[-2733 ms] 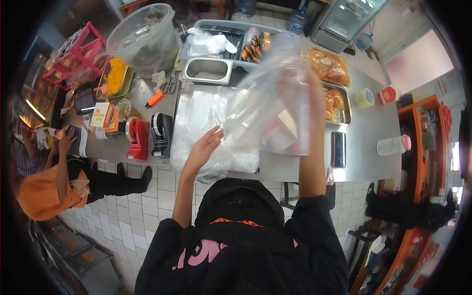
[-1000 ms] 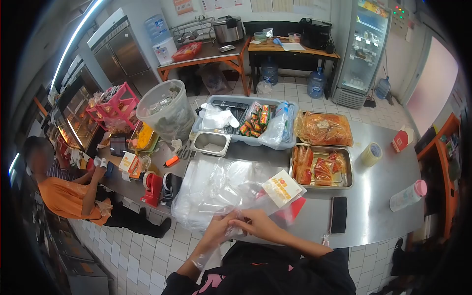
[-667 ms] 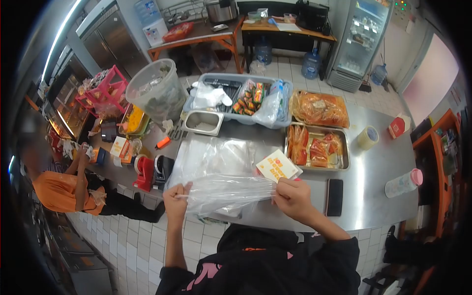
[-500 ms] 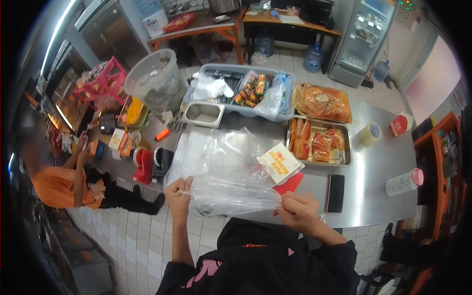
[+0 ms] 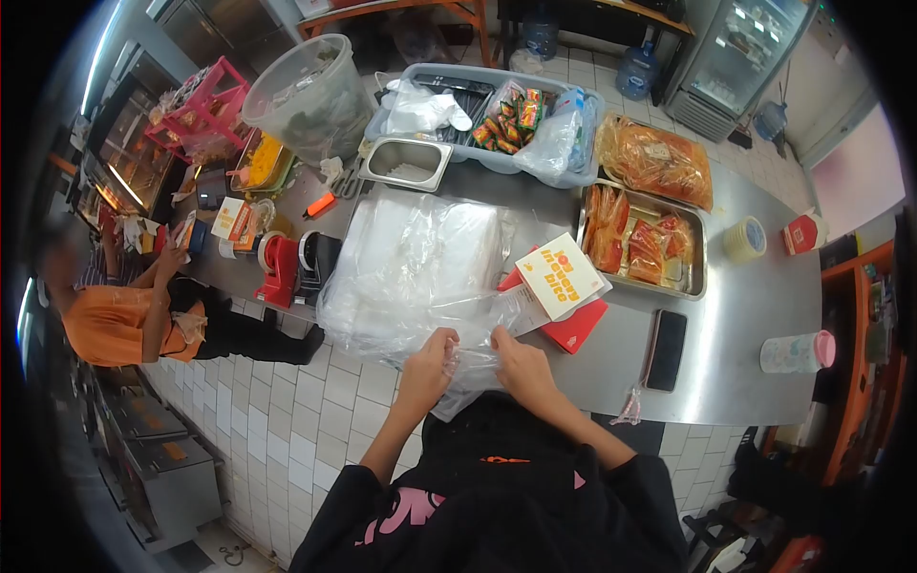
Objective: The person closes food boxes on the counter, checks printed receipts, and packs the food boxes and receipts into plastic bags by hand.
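A clear plastic bag (image 5: 475, 367) is gathered between my two hands at the table's front edge, close to my body. My left hand (image 5: 432, 363) pinches its left side, and my right hand (image 5: 519, 361) grips the right side a short way across. Beyond them lies a stack of clear plastic bags (image 5: 415, 258), flat and wrinkled on the metal table. A white card with yellow lettering (image 5: 562, 277) rests on red packaging (image 5: 575, 328) just past my right hand.
A blue bin (image 5: 583, 172) with packets and gloves stands behind the bags, beside a steel pan (image 5: 406, 164). Wrapped orange food fills trays (image 5: 702, 277) on the right. A phone (image 5: 666, 350) and bottle (image 5: 796, 352) lie nearer. Left are tape dispensers (image 5: 278, 270) and a person in orange (image 5: 115, 325).
My hands have come together from wide apart, bunching the plastic that was stretched between them. The view has tipped downward. More of the white card and red packaging shows.
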{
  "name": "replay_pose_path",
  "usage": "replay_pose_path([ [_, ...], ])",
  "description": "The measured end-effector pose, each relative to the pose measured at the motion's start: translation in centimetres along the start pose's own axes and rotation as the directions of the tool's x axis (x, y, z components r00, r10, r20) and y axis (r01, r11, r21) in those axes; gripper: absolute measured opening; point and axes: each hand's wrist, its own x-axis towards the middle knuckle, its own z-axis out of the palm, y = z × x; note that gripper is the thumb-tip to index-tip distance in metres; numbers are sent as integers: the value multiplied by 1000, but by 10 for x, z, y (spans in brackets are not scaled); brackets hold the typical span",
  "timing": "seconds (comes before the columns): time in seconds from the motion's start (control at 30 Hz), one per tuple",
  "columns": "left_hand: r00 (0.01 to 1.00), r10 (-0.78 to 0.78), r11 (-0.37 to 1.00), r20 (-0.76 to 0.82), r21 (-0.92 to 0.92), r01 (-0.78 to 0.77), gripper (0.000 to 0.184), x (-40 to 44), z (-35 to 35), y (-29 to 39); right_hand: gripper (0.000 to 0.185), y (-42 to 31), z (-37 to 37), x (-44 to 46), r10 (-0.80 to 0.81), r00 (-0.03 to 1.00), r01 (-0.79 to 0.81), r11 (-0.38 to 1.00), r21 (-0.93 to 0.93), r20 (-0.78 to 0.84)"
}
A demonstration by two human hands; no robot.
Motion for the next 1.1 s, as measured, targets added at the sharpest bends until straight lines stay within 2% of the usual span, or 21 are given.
replay_pose_path([
  [0.03,999,-25,1000,-21,7,25,21,-3,0,1,32,-6,-10,0,4,1000,-4,1000,5,2],
  [0.07,994,110,990,11,85,-111,22,-7,-6,1,32,-13,-30,-2,-116,991,118,993,29,-62],
  [0.1,995,104,991,11,86,-105,22,-14,-9,2,32,-24,-53,-3,-235,963,242,969,44,-129],
  [0.17,898,420,849,131,293,-439,22,-35,-11,6,29,-53,-108,-12,-237,966,244,968,57,-103],
  [0.23,873,465,842,145,232,-487,21,-50,4,12,27,-82,-150,-19,-245,966,250,967,58,-81],
  [0.27,930,368,924,6,-111,-365,22,-55,22,6,28,-96,-164,-21,-401,904,419,900,121,-150],
  [0.37,952,302,838,-43,-465,-287,23,-34,5,31,32,-102,-151,-21,-509,786,587,792,167,-351],
  [0.43,946,245,900,-212,-313,-303,22,-12,-27,52,32,-106,-111,-7,-354,767,469,878,91,-535],
  [0.5,949,171,933,-264,-266,-242,22,10,-55,56,32,-72,-7,11,-254,947,284,948,142,-196],
  [0.53,955,138,939,-261,-272,-210,22,11,-52,54,40,-53,23,10,-250,966,260,942,214,-73],
  [0.6,918,183,941,-352,-208,-267,19,11,-29,41,50,-44,8,17,-260,962,271,906,326,-78],
  [0.63,867,250,932,-432,-134,-336,16,7,-12,30,50,-52,-36,16,-238,952,295,877,380,-191],
  [0.67,875,307,934,-375,-60,-353,13,10,-7,22,52,-56,-77,13,-6,936,134,930,342,-351],
  [0.7,877,362,926,-315,12,-377,11,13,-2,14,46,-71,-105,11,56,856,192,889,417,-513],
  [0.73,949,231,966,-216,-69,-251,10,10,9,19,41,-86,-134,8,117,740,279,842,461,-662],
  [0.8,969,177,981,-172,-46,-188,10,6,10,27,38,-99,-164,8,142,530,394,832,391,-836],
  [0.87,877,191,981,-441,113,-157,18,21,-16,15,40,-92,-168,11,35,403,445,866,230,-915],
  [0.97,841,-293,852,-455,-523,14,46,33,-55,11,36,-75,-169,15,-86,366,465,879,102,-927],
  [1.03,869,-65,994,-490,47,101,43,35,-73,41,29,-66,-174,13,72,612,146,968,202,-787],
  [1.07,873,-70,994,-482,42,103,43,36,-72,46,32,-59,-170,22,32,668,194,957,216,-744],
  [1.1,847,256,943,-466,315,-111,43,39,-69,51,36,-51,-160,29,42,749,185,945,270,-661],
])
